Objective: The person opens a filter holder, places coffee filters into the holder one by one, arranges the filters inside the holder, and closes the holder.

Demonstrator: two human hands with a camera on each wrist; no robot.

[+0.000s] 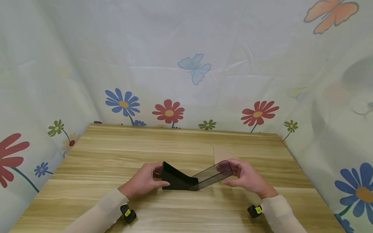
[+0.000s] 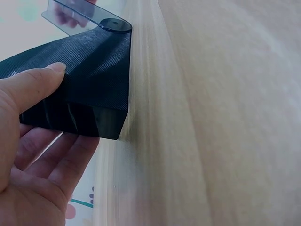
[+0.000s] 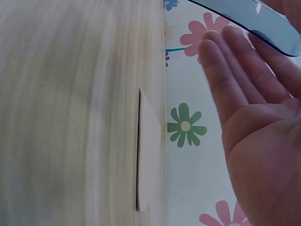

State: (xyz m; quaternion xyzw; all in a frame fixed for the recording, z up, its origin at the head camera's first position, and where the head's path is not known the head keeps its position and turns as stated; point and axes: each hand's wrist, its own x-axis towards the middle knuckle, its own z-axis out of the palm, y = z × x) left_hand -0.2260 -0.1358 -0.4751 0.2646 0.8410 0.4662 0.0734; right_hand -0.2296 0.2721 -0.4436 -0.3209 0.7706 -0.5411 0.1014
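A black plastic case (image 1: 176, 179) with a hinged, smoky see-through lid (image 1: 212, 174) stands near the middle of the table. The lid is swung out to the right and slants upward from its hinge. My left hand (image 1: 147, 178) grips the tall end of the black case, with the thumb on its ribbed side (image 2: 89, 70) and the other fingers around the end. At the lid's raised rounded end, my right hand (image 1: 243, 176) holds it between thumb and fingers; some fingertips show through the plastic. In the right wrist view, the lid (image 3: 254, 21) crosses the top corner.
Behind the right hand, a thin beige sheet (image 1: 222, 153) lies on the wood-grain table (image 1: 140, 142); its thin edge shows in the right wrist view. A cloth backdrop (image 1: 145, 64) with flowers and butterflies surrounds the table. Each wrist wears a small black camera (image 1: 128, 213).
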